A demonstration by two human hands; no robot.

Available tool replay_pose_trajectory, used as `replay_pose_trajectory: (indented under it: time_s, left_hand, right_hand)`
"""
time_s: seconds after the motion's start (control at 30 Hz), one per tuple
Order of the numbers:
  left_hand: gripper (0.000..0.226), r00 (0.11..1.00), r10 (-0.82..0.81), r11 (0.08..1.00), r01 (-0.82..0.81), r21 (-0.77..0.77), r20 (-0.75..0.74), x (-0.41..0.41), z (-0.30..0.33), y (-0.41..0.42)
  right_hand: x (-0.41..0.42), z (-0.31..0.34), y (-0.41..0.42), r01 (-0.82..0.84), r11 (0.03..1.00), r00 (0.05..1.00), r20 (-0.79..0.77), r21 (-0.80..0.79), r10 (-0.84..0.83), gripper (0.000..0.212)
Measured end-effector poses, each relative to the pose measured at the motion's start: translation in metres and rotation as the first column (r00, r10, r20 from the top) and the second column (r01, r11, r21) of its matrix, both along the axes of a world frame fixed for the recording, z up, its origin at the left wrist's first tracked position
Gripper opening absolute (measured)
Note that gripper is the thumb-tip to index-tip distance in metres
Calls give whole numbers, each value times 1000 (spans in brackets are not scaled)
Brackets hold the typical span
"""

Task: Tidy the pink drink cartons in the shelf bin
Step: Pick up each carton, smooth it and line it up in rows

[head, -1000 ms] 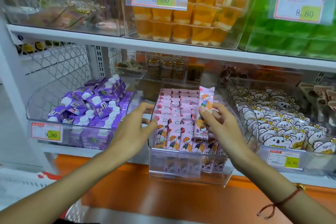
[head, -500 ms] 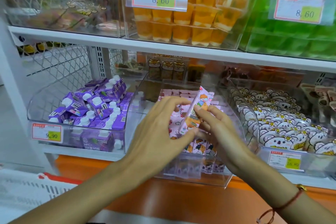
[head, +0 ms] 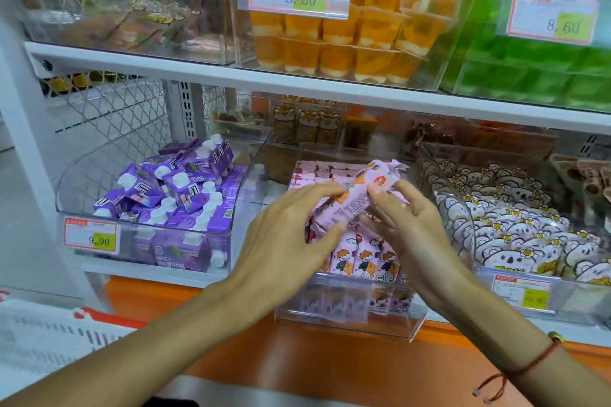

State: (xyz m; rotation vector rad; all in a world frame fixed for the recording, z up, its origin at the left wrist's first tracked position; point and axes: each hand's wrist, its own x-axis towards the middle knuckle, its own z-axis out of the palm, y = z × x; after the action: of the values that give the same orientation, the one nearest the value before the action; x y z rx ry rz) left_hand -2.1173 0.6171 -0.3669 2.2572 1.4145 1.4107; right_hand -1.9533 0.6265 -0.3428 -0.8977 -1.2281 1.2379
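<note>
Above the clear shelf bin [head: 350,324], mid-shelf: a person holds one pink drink carton [head: 355,196] in both hands, just over the rows already packed below.

Long axis: the held carton lies tilted, its crimped upper end up and to the right, its lower end down and to the left.

Left hand [head: 284,241]: fingers curl over the carton's lower part, thumb under its lower edge, so this grip is closed on the carton.

Right hand [head: 406,225]: thumb and fingertips pinch the carton's upper part near the printed face; this grip is closed on it too.

Nearer hand: both touch it; the left covers more of its length.

Bin contents: upright pink cartons [head: 360,258] stand in rows, cartoon fronts facing out; the back rows show only their tops.

Likely next move: the carton probably needs turning upright and lowering into a row, though the hands hide any gap.

Left neighbour: a curved clear bin [head: 66,195] holds purple cartons [head: 175,195] with white caps, piled loosely.

Right neighbour: another clear bin [head: 443,185] holds koala-print packets [head: 515,238].

Upper shelf: orange jelly cups [head: 347,43] sit stacked in a clear box.
</note>
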Motion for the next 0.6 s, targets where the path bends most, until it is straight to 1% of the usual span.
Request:
replay_pose_trajectory:
  time_s: [0.07,0.17,0.23,0.3,0.37,0.47,0.53,0.6]
  left_hand:
    - [44,999,31,999,-31,42,-14,-1,3,1]
    - [43,997,2,1000,-1,-5,78,-1,9,-1]
    - [33,973,-66,989,93,-116,220,0,12,-1]
    - [22,900,-104,943,225,-247,424,2,16,-2]
    - [21,818,-105,880,342,-331,566,3,18,-2]
    - [36,781,-68,792,421,-442,621,5,19,-3]
    - [36,768,-49,755,447,-479,639,5,18,-2]
    - [30,779,-55,741,451,-497,625,4,17,-1]
  right_hand:
    - [-2,1,-2,45,998,999,21,37,-46,36]
    - [-5,3,-4,92,990,991,91,108,-102,43]
    - [-5,4,-4,83,992,989,112,97,-94,40]
    - [-3,4,-3,80,996,991,108,51,-85,38]
    - [-1,4,-2,84,996,989,123,12,-84,37]
    - [0,2,-1,76,996,991,115,-47,-71,32]
    - [0,1,-1,75,995,991,115,-71,-67,34]
    - [0,0,-1,70,996,990,130,-58,-62,39]
